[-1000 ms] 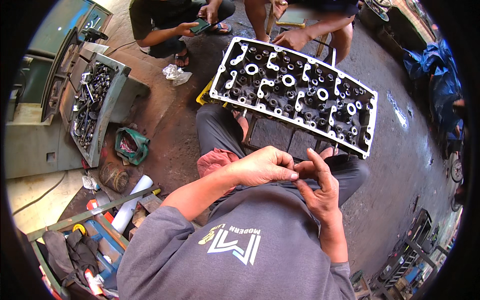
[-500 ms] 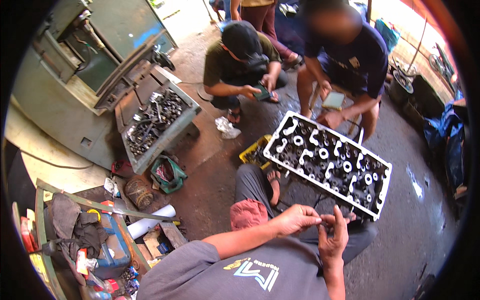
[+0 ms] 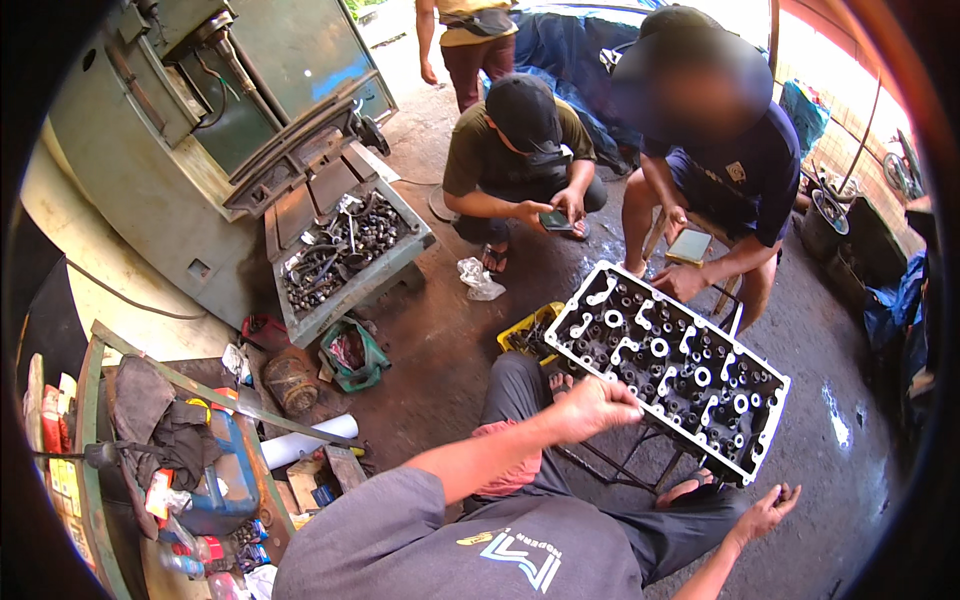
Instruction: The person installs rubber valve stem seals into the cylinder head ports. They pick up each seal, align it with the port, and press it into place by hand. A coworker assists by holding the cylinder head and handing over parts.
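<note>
A large engine cylinder head (image 3: pixel 672 372), with a pale machined top face and many dark bores, rests tilted on a dark metal stand (image 3: pixel 625 465) in front of me. My left hand (image 3: pixel 592 410) is raised at its near left edge, thumb and fingertips pinched together. Whatever sits in that pinch, if anything, is too small to make out. Off to the right, beside my knee and below the cylinder head's near corner, my right hand (image 3: pixel 765 514) is palm up. Its fingers are loosely spread and hold nothing I can see.
A yellow tray (image 3: pixel 512 345) of dark parts stands at the cylinder head's far left corner. Metal parts (image 3: pixel 345 245) fill a machine's table (image 3: pixel 405 245). Two people crouch opposite with phones (image 3: pixel 556 221). A green bag (image 3: pixel 372 375) and a cluttered bench (image 3: pixel 160 350) are at left.
My hands were together near the cylinder head's near edge. The right has swung away to the right and opened. The left stays pinched and has risen slightly. The view has shifted.
</note>
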### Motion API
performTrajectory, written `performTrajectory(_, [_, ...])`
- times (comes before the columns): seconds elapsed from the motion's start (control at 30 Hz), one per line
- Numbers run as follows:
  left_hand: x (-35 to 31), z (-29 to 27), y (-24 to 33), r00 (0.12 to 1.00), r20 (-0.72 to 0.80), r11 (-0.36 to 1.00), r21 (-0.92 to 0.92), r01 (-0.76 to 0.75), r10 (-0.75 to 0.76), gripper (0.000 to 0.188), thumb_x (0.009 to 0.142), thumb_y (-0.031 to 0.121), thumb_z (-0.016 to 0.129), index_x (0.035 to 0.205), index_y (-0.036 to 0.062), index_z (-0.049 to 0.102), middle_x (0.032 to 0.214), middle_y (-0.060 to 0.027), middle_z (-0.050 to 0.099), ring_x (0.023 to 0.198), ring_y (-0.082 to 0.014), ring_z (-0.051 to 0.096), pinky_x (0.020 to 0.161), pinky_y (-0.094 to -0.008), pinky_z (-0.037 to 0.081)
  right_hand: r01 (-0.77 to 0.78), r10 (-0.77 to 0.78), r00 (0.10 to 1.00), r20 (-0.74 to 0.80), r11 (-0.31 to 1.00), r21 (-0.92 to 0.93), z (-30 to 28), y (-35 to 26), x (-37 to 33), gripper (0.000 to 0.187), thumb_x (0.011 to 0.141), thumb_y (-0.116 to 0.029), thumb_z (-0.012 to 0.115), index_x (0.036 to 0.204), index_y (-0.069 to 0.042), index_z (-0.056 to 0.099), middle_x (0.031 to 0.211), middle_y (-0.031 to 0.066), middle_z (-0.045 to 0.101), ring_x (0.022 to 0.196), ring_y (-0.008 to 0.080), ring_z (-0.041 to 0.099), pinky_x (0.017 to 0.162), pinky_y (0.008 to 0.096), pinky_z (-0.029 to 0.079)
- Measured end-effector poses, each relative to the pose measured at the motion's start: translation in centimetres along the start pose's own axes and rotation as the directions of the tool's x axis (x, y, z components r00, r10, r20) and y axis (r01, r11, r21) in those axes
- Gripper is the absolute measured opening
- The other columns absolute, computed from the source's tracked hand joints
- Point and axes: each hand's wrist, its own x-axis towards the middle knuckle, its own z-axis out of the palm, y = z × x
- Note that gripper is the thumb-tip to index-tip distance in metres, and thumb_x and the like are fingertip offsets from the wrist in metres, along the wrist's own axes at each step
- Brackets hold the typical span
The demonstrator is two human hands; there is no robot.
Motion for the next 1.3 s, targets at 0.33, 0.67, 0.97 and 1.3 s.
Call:
performTrajectory(0.33, [9.4, -7.4, 4.4, 0.920, 0.140, 0.259, 0.934, -0.245, 0.365, 0.020, 0.081, 0.019, 0.068, 0.093, 0.0035, 0.070, 0.089, -0.0152, 0.068, 0.083, -0.0288, 0.067, 0.077, -0.0374, 0.053, 0.107, -0.020, 0.984, 0.176, 0.856, -0.506, -0.6, 6.0, -0.5, 0.054, 0.091, -0.018, 0.056, 0.140, -0.001, 0.040, 0.121, 0.0169, 0.056, 0.092, 0.0278, 0.062, 0.084, 0.0398, 0.048])
performTrajectory(0.67, [20.1, -5.1, 2.1, 0.849, 0.528, -0.192, 0.832, -0.521, -0.020, 0.012, 0.075, 0.007, 0.062, 0.084, 0.0057, 0.070, 0.087, -0.0139, 0.069, 0.084, -0.0322, 0.069, 0.072, -0.0435, 0.056, 0.055, 0.019, 0.992, 0.125, 0.825, -0.562, -1.4, 7.3, 0.2, 0.052, 0.088, -0.019, 0.057, 0.135, 0.001, 0.047, 0.121, 0.0204, 0.058, 0.111, 0.0327, 0.058, 0.095, 0.0402, 0.044])
performTrajectory(0.97, [23.0, -4.1, 0.2, 0.817, 0.553, -0.184, 0.797, -0.576, -0.163, 0.012, 0.075, 0.013, 0.064, 0.082, 0.0083, 0.072, 0.084, -0.0131, 0.071, 0.082, -0.0321, 0.069, 0.072, -0.0431, 0.055, 0.035, 0.046, 0.991, 0.126, 0.820, -0.571, -1.4, 6.4, -0.1, 0.050, 0.089, -0.018, 0.057, 0.134, 0.002, 0.048, 0.119, 0.0206, 0.060, 0.109, 0.0321, 0.060, 0.093, 0.0403, 0.046])
performTrajectory(1.3, [23.4, -4.2, -0.5, 0.814, 0.557, -0.216, 0.785, -0.581, -0.165, 0.010, 0.075, 0.013, 0.063, 0.079, 0.0090, 0.072, 0.082, -0.0133, 0.070, 0.081, -0.0323, 0.069, 0.069, -0.0433, 0.055, 0.059, 0.028, 0.989, 0.145, 0.824, -0.563, -1.3, 6.8, 0.1, 0.045, 0.089, -0.017, 0.057, 0.129, 0.003, 0.052, 0.117, 0.0193, 0.061, 0.107, 0.0316, 0.061, 0.092, 0.0402, 0.047])
